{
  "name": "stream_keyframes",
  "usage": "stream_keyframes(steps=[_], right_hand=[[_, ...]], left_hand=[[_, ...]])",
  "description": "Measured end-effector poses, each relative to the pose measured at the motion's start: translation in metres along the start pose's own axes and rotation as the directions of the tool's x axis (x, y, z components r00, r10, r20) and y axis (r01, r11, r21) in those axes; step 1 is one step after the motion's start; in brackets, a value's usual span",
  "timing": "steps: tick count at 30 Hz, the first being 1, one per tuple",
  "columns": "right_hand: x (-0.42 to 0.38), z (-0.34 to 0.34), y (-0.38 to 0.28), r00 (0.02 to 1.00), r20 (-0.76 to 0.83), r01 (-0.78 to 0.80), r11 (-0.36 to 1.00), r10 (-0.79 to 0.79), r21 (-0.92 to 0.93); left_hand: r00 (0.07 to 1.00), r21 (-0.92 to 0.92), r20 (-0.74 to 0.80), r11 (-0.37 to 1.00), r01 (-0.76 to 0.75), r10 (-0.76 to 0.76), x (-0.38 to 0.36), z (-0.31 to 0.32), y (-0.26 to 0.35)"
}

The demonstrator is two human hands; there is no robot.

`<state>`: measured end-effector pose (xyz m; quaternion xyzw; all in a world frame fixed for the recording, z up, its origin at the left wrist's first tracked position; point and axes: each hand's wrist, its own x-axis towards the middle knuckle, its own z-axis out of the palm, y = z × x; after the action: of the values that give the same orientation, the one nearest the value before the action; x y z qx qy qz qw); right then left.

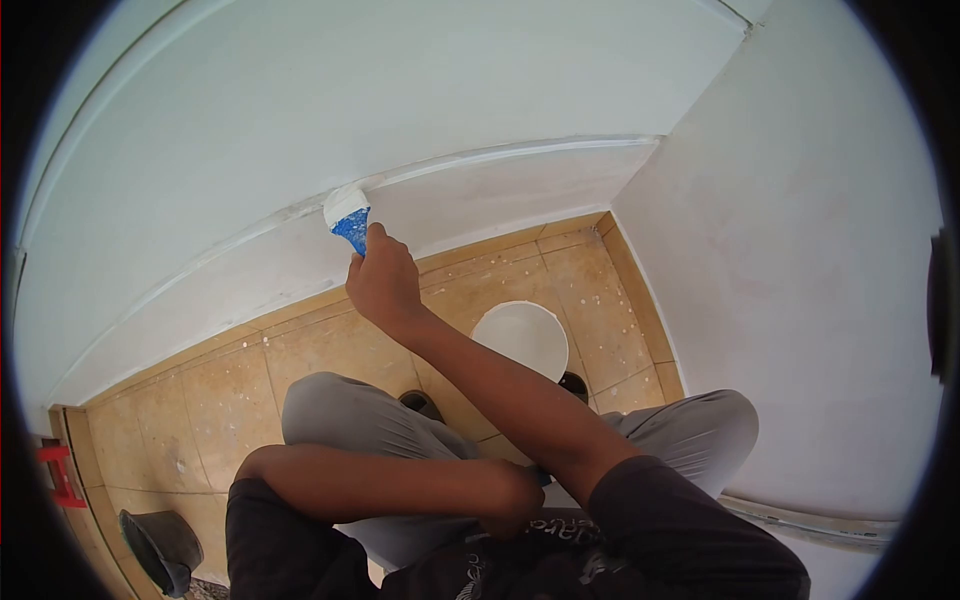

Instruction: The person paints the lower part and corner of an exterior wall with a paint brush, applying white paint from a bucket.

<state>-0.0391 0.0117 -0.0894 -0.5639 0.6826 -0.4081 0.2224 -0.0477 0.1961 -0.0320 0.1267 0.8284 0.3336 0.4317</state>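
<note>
Probably light: a blue-handled tool [349,218] in the right hand [385,275], against the strip [480,157] along the wall [400,80].
Its handle looks stiff and best held at the narrow blue part, where the fingers wrap it now; the broad white head seems coated and likely slippery, and whether it is brush or scraper is unclear. The left hand [510,500] is at the lap beside something dark; whether it grips that, I cannot tell. Beyond, a white bucket [520,304] stands near the floor's [220,410] far right corner, and a dark pail [182,535] lies towards its left edge.
</note>
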Motion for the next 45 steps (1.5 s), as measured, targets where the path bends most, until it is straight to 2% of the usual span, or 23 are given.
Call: stream_keyframes(steps=[3, 7, 9, 12, 14, 15, 18, 24, 26, 35, 38, 45], right_hand=[[-0.002, 0.011, -0.01, 0.997, 0.07, 0.014, 0.999, -0.017, 0.034], [-0.006, 0.014, -0.016, 0.979, 0.186, 0.068, 0.995, -0.081, 0.079], [-0.005, 0.014, -0.012, 0.982, 0.151, 0.094, 0.989, -0.11, 0.109], [0.001, 0.002, 0.002, 0.978, 0.16, 0.111, 0.985, -0.131, 0.129], [0.007, -0.014, 0.022, 0.989, 0.067, 0.128, 0.987, -0.135, 0.097], [0.013, -0.027, 0.035, 0.995, 0.058, 0.077, 0.986, -0.087, 0.148], [0.029, -0.068, 0.077, 0.998, 0.025, 0.049, 0.989, -0.053, 0.138], [0.057, -0.149, 0.137, 0.992, -0.075, 0.104, 0.993, -0.1, 0.055], [0.062, -0.178, 0.15, 0.999, -0.05, 0.023, 1.0, -0.022, 0.018], [0.077, -0.28, 0.226, 0.964, -0.235, -0.147, 0.987, 0.127, -0.071], [0.084, -0.308, 0.248, 0.944, -0.276, -0.197, 0.98, 0.18, -0.032], [0.098, -0.35, 0.277, 0.883, -0.449, -0.249, 0.946, 0.135, -0.206]], left_hand=[[0.997, 0.06, 0.072, 0.998, 0.016, -0.02, 0.003, -0.007, 0.003], [0.997, 0.027, 0.043, 0.998, 0.064, -0.065, 0.001, -0.015, 0.003], [0.996, 0.048, 0.044, 0.996, 0.079, -0.082, 0.001, -0.019, 0.001], [0.992, -0.069, -0.021, 0.99, 0.124, -0.126, -0.015, -0.021, 0.001], [0.987, -0.107, -0.094, 0.987, 0.121, -0.131, -0.013, -0.01, -0.006], [0.982, -0.127, -0.135, 0.985, 0.113, -0.13, -0.011, -0.006, -0.008], [0.984, -0.129, -0.096, 0.982, 0.137, -0.15, -0.012, -0.007, -0.009], [0.978, -0.131, -0.16, 0.985, 0.112, -0.132, -0.008, 0.001, -0.018], [0.979, -0.124, -0.152, 0.986, 0.114, -0.133, -0.008, -0.003, -0.017], [0.978, -0.144, -0.129, 0.979, 0.146, -0.165, 0.0, -0.009, -0.025], [0.979, -0.16, -0.09, 0.973, 0.166, -0.182, 0.004, -0.017, -0.026], [0.975, -0.208, -0.125, 0.965, 0.158, -0.186, 0.002, -0.03, -0.027]])
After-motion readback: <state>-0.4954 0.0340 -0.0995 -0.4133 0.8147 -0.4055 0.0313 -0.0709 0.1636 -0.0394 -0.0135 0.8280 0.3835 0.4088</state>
